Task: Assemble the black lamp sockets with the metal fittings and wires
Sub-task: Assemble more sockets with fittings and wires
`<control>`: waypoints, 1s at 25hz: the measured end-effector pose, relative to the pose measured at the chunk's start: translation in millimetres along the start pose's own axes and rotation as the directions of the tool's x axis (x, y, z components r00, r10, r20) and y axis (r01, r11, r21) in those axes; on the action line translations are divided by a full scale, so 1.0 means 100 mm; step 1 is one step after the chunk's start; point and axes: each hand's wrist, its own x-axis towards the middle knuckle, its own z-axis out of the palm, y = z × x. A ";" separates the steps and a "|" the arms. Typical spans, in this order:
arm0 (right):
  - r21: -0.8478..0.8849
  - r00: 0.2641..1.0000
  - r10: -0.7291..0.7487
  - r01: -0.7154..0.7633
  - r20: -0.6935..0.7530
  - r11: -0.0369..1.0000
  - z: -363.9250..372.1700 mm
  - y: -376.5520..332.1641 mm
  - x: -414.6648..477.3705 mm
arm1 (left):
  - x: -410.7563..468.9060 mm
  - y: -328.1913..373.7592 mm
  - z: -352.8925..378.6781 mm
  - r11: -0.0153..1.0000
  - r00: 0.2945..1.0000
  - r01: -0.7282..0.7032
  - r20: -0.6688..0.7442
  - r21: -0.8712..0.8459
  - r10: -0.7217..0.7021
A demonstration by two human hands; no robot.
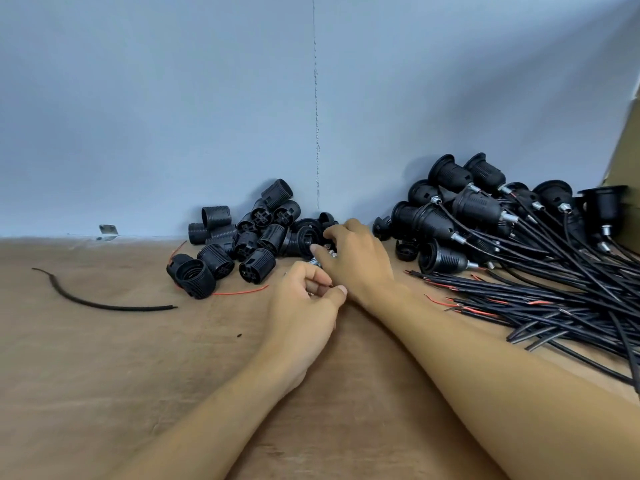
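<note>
Since only a flap of the cardboard box [625,157] shows at far right, its contents can't be told. Loose black socket shells [258,265]: far-centre pile on the surface [138,375], roughly fifteen. Wired sockets [478,206]: heaped far right, about a dozen. One loose black wire [104,308] left. Right hand [356,258]: fingers bent onto small metal fittings [317,261], grip can't tell. Left hand [304,299]: curled just beside it, contents can't tell.

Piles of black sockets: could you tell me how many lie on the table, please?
2: an unwired pile left of centre, a wired pile at the right.
</note>
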 end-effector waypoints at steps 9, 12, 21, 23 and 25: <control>0.106 0.984 0.174 -0.170 -0.030 0.980 0.23 -0.19 0.19 | 0.14 -0.02 -0.27 0.998 0.957 0.004 -0.289 0.068 0.016; 0.419 0.963 0.266 -0.225 -0.041 0.879 0.05 -0.12 0.17 | 0.16 -0.02 -0.32 0.994 0.946 0.039 -0.323 0.101 -0.004; -0.280 0.880 0.042 0.105 0.472 0.954 -0.89 0.15 -0.52 | 0.07 0.04 -0.22 0.855 0.976 -0.053 -0.153 0.515 0.152; -0.255 0.875 0.065 0.068 0.480 0.965 -0.94 0.12 -0.53 | 0.05 0.03 -0.21 0.786 0.975 -0.083 -0.112 0.612 0.190; -0.159 0.930 0.013 0.049 0.367 0.986 -0.87 0.06 -0.45 | 0.04 0.01 -0.21 0.700 0.974 -0.100 -0.073 0.707 0.213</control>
